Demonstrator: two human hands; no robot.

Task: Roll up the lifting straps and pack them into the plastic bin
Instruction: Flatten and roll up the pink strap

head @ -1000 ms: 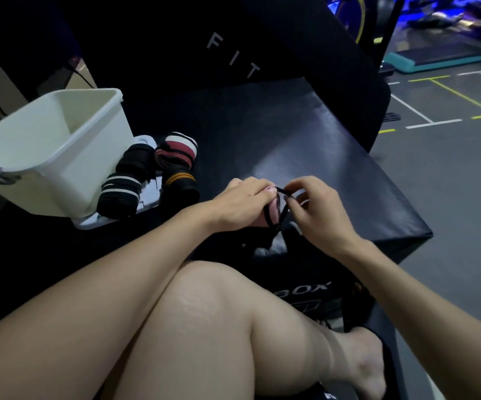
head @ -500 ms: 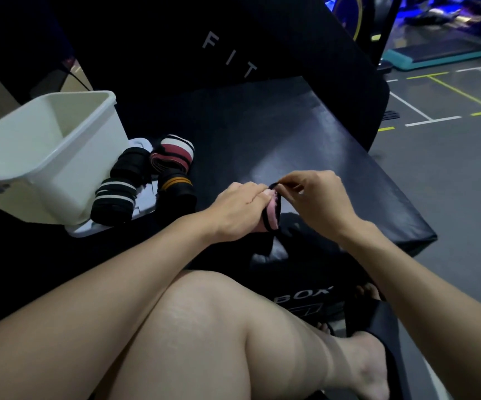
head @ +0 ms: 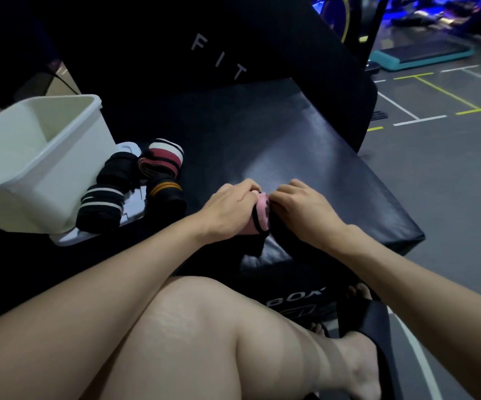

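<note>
Both hands grip the pink strap: left hand keeps the roll tight, right hand fingers pinch its edge; bin waits beside

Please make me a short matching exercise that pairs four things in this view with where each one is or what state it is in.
Column one:
1. pink and black strap
2. white plastic bin
3. red and white striped roll
4. orange striped roll

Column two:
A. lying on the white lid, farthest from the person
B. held between the left hand and right hand
C. standing open at the left, no straps visible inside
D. beside the lid's right edge, nearest the left hand

Pairs: 1-B, 2-C, 3-A, 4-D
</note>
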